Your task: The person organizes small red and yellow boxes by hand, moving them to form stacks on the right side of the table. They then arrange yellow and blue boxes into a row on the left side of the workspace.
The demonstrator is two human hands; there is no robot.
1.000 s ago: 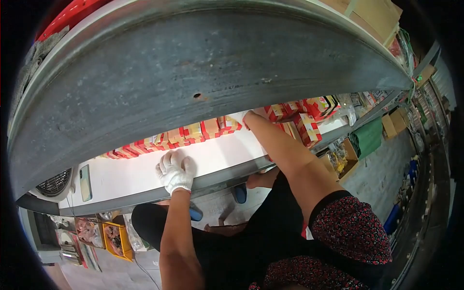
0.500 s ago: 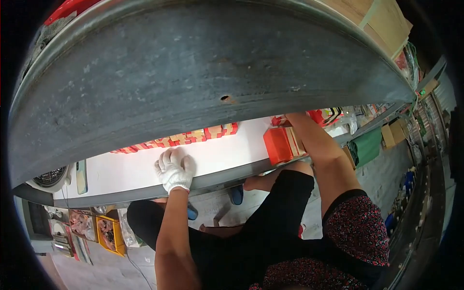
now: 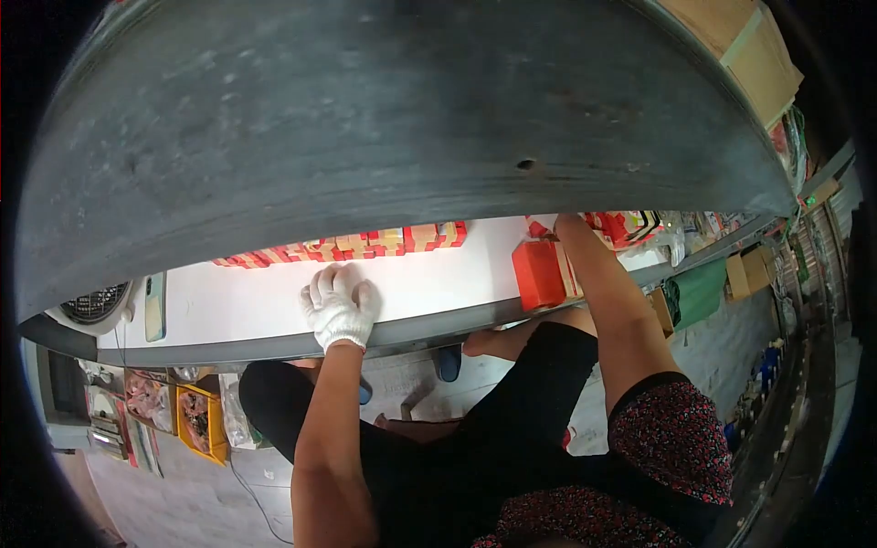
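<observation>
On the white tabletop (image 3: 438,281) lies my left hand (image 3: 339,304) in a white glove, palm down with its fingers spread and nothing held. Just beyond its fingertips runs a row of red and tan blocks (image 3: 365,245). My right forearm reaches past a red box (image 3: 539,274) towards the back right. Only the edge of my right hand (image 3: 568,222) shows beside a small red piece (image 3: 540,225); its fingers are hidden behind the dark metal panel (image 3: 411,119).
A phone-like slab (image 3: 155,308) and a small round fan (image 3: 94,306) are at the table's left end. Red packets (image 3: 628,228) lie at the right. Below the left edge stands a yellow bin (image 3: 216,429). A cardboard box (image 3: 751,272) and green cloth (image 3: 700,290) are lower right.
The view has shifted slightly, with the metal panel's hole now further right. My left hand remains spread on the table, and my right arm still reaches behind the panel.
</observation>
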